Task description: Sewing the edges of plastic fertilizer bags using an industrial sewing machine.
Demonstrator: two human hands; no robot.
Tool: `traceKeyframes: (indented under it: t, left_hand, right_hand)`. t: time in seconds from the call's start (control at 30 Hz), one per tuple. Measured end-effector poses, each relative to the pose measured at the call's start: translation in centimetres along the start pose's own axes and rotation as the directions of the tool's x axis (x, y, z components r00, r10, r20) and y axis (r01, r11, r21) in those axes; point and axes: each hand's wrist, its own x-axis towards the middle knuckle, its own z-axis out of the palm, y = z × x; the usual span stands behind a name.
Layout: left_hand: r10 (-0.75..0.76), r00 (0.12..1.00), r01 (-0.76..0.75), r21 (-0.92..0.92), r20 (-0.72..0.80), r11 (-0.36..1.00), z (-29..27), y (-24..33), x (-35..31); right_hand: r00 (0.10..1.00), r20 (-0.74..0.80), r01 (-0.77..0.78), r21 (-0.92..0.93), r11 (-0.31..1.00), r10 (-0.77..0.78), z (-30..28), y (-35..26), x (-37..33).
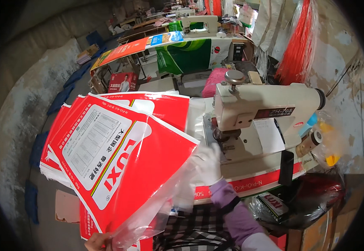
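Beyond the far left corner of our desk [265,165] we see a red box [122,83]; a pink bundle [214,82] sits by the far edge, red strands [296,50] hang near the wall [344,39], and a cardboard box [316,232] stands off the near right corner.

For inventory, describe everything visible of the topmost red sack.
The red sack looks glossy and plastic, with white printed panels, stripes and clear film along one edge. It slants over other sacks, left of the sewing machine. The left hand holds its near corner; the gloved right hand is at its right corner.
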Motion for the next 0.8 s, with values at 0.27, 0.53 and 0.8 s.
traceKeyframes:
  t: [0.27, 0.53, 0.8]
  left_hand:
    - [0.144, 0.969, -0.176, 0.151, 0.198, 0.973, -3.6, -1.3, 2.0]
    - [0.034, 0.961, -0.145, 0.395, 0.273, 0.907, -6.7, -1.8, -1.9]
    - [0.161, 0.908, -0.334, 0.435, 0.387, 0.836, -9.0, -1.6, 0.3]
  right_hand:
    - [0.794, 0.156, -0.551, 0.593, 0.587, 0.588, 1.9, -0.6, 1.3]
    - [0.957, 0.118, -0.288, 0.419, 0.861, 0.263, 0.4, -3.5, -3.7]
    - [0.804, 0.122, -0.569, 0.440, 0.695, 0.582, 4.4, -5.1, -8.4]
